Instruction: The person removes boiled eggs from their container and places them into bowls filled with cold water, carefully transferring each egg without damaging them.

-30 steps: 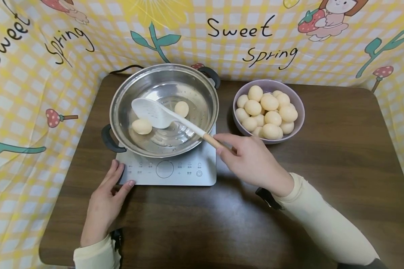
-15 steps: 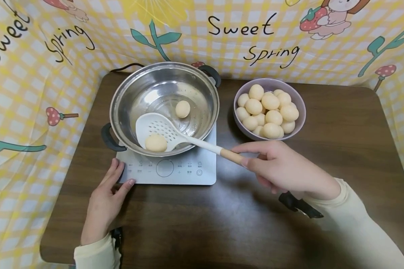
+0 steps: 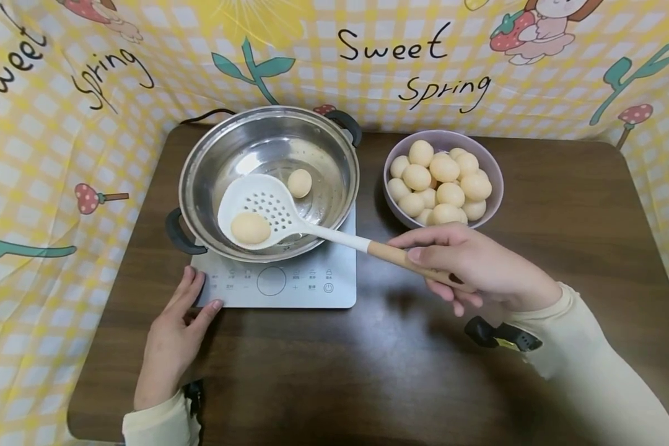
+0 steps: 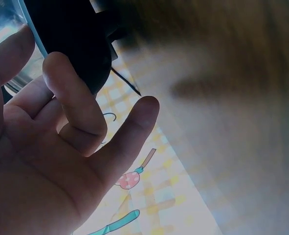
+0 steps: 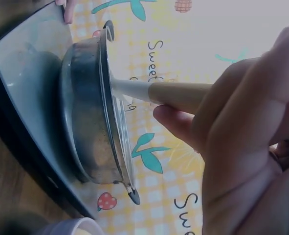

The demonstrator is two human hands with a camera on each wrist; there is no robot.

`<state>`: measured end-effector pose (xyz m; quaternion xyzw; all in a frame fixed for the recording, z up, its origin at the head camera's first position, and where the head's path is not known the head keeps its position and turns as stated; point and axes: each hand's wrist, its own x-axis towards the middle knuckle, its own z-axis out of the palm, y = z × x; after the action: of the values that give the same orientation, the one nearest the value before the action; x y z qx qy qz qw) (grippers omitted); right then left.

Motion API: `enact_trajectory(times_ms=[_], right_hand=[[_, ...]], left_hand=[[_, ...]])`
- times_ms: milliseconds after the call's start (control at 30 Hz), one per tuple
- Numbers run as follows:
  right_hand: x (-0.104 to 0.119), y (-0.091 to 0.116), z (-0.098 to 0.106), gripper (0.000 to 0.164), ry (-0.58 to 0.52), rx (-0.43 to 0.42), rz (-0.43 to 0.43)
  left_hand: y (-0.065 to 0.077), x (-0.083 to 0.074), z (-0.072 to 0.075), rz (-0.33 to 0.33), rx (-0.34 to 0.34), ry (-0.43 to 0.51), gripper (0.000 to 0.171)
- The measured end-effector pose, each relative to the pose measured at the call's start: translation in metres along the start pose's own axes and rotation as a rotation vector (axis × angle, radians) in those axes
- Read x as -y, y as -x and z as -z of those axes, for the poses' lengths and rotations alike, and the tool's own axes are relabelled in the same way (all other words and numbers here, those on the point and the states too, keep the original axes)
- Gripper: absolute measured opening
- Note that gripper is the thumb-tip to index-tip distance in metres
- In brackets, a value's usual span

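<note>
My right hand (image 3: pixel 474 263) holds a white slotted skimmer (image 3: pixel 253 191) by its wooden handle, between thumb and fingers. One pale egg (image 3: pixel 250 228) lies on the skimmer's perforated bowl, over the left front of a steel pot (image 3: pixel 203 186). A second egg (image 3: pixel 299 183) sits inside the pot, right of the skimmer. With its fingers and thumb extended, my left hand (image 3: pixel 170 337) touches the front left corner of the white induction cooker (image 3: pixel 342 297) beneath the pot. In the right wrist view, the handle (image 5: pixel 181 95) crosses the pot's rim, whose side hides the eggs within.
To the right of the pot stands a purple bowl (image 3: pixel 500 186) heaped with several eggs. The pot's black side handles (image 3: pixel 183 234) stick out at left front and right back. Checked cloth (image 3: pixel 323 74) hangs along the back and sides of the brown table (image 3: pixel 334 371).
The skimmer has gone from beside the left egg to under it, and now carries it slightly raised. My right hand has shifted right and towards me. My left hand has stayed put.
</note>
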<state>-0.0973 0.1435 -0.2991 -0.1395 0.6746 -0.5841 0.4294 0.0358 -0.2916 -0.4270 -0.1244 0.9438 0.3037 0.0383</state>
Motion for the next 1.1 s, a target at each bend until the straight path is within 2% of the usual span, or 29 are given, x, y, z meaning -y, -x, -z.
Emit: enact_trajectory(times_ms=[133,300,533,833,967,1100], right_hand=[[-0.004,0.003,0.008,0.035,-0.073,0.013,0.053],[-0.008,0.013,0.018,0.034,-0.092,-0.003,0.120],[-0.017,0.036,0.034,0.035,-0.087,-0.092,0.141],[-0.039,0.070,0.063,0.043,-0.188,-0.088,0.257],[-0.052,0.090,0.075,0.045,-0.207,-0.148,0.243],[-0.065,0.111,0.083,0.044,-0.186,-0.285,0.151]], left_hand=[[0.000,0.000,0.000,-0.007,0.001,-0.001,0.065],[0.001,0.001,0.001,-0.005,-0.004,0.025,0.065],[0.000,0.000,0.001,-0.013,-0.008,0.026,0.065],[0.000,0.001,0.000,-0.020,-0.007,0.024,0.065],[0.000,0.001,0.000,-0.021,-0.004,0.027,0.065],[0.000,0.001,0.000,-0.015,-0.003,0.031,0.065]])
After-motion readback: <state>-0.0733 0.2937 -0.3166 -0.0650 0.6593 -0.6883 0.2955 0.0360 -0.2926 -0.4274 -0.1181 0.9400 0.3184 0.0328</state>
